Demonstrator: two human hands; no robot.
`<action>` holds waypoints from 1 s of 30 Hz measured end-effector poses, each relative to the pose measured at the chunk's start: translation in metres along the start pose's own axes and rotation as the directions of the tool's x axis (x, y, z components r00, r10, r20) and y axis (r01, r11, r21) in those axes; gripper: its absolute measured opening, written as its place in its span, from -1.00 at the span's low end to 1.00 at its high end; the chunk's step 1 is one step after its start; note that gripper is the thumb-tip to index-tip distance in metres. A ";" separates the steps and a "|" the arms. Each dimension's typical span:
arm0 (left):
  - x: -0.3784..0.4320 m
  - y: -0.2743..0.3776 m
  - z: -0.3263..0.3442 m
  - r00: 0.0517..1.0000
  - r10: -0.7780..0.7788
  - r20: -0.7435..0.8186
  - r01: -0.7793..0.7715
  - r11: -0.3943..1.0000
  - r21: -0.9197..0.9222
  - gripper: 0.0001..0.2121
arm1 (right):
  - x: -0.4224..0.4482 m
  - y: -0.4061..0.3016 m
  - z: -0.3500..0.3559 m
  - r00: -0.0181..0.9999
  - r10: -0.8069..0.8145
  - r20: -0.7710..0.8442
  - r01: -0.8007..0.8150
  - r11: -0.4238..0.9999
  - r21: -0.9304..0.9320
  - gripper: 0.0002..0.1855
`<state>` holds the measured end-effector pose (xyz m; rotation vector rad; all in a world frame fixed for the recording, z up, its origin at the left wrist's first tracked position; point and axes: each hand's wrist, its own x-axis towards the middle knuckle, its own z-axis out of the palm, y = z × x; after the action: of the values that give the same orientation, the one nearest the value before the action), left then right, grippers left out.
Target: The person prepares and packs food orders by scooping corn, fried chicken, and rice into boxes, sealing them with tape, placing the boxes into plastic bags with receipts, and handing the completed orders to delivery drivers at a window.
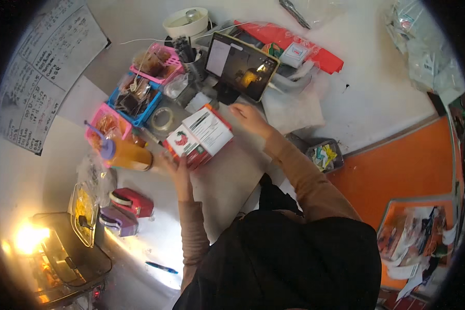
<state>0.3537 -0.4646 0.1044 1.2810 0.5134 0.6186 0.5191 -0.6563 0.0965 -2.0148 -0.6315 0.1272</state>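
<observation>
A red and white cardboard box (201, 135) rests on the worktop before me, with a printed picture on one part and a white paper with writing on its top. Beside the box's near left corner is my left hand (180, 174), fingers spread and slightly blurred; one fingertip overlaps the box's edge. Past the right edge of the box hovers my right hand (252, 121), its fingers bent towards each other. Whether anything small sits between those fingertips is too blurred to tell. A tablet (241, 66) on a stand is just beyond the right hand.
Left of the box are a roll of clear tape (162, 119), a squeeze bottle (130, 153) of orange sauce and a blue basket (135, 101) of packets. Nearer stand a red tape dispenser (137, 202) and a lit food warmer (68, 255). A small bin (325, 155) is at right.
</observation>
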 end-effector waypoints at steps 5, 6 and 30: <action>-0.044 -0.004 0.067 0.624 0.780 -0.045 -0.553 0.481 0.680 -0.64 | -0.059 0.103 -0.127 0.959 -0.175 -0.221 0.009 0.801 -0.599 -0.86; -0.055 -0.019 0.089 0.648 0.761 0.039 -0.616 0.493 0.614 -0.72 | -0.063 0.110 -0.141 0.989 -0.107 -0.105 0.023 0.800 -0.599 -0.87; -0.030 -0.119 0.315 0.671 0.179 0.720 -0.658 0.592 0.465 -0.89 | -0.038 0.109 -0.205 0.984 -0.150 0.100 0.160 0.982 -0.098 -0.91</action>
<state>0.5573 -0.7304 0.0564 2.2987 -0.1992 0.3649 0.5978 -0.8782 0.1035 -2.0615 -0.8672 0.0949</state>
